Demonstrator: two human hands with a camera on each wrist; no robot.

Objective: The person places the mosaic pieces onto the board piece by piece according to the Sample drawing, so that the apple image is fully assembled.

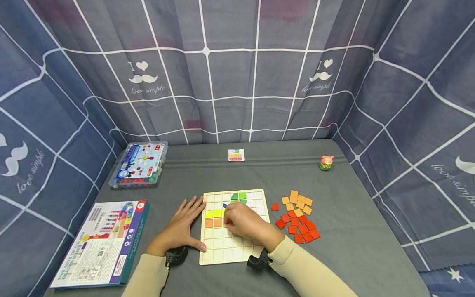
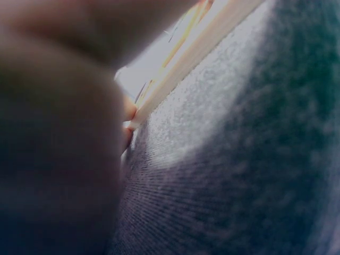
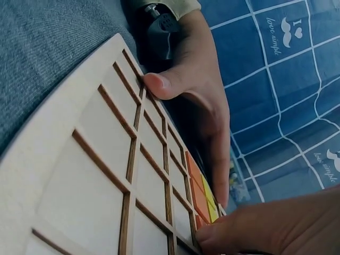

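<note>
A pale wooden grid board (image 1: 231, 253) lies in front of me. My left hand (image 1: 182, 225) is spread along its left edge, with fingers at the upper part and the thumb on the lower left corner. Over the board's middle, my right hand (image 1: 241, 220) has its fingers curled and its thumb at an orange square tile (image 3: 200, 221) in the orange row. Yellow tiles (image 1: 214, 213) sit just above the orange tiles (image 1: 213, 223). Green pieces (image 1: 242, 195) fill cells near the top. A blue piece (image 1: 224, 205) shows beside the right knuckles. The right fingertips are hidden in the head view.
Right of the board lie loose orange tiles (image 1: 300, 199), red tiles (image 1: 303, 229) and a red rounded piece (image 1: 274, 206). A small pattern card (image 1: 236, 155) and a pig figurine (image 1: 326, 162) stand farther back. At left are a clear plastic case (image 1: 139, 165) and a flat box (image 1: 100, 243).
</note>
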